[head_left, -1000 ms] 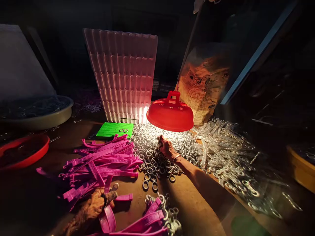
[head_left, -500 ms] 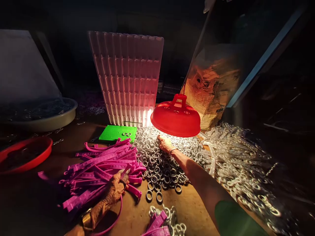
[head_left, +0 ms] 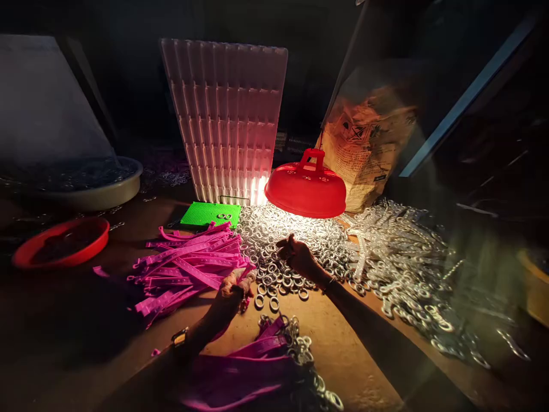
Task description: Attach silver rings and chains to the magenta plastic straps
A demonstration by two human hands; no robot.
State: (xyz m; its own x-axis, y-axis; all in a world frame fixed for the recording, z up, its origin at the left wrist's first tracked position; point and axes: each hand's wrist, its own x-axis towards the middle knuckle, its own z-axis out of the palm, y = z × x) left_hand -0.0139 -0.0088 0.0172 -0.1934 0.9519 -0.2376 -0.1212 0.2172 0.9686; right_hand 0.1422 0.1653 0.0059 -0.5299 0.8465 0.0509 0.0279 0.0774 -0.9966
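Now, here's the left hand, fingers closed on a pink strap at the near right edge of the strap pile! Across from it, the right hand hangs over the rings, fingers bent, too shadowed to tell if it grips one. The red lamp glows just beyond, and nearest us lies a ringed bundle of pink.

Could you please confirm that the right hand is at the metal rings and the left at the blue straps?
No: the head view shows the straps by the left hand are pink, not blue; the right hand is at the metal rings.
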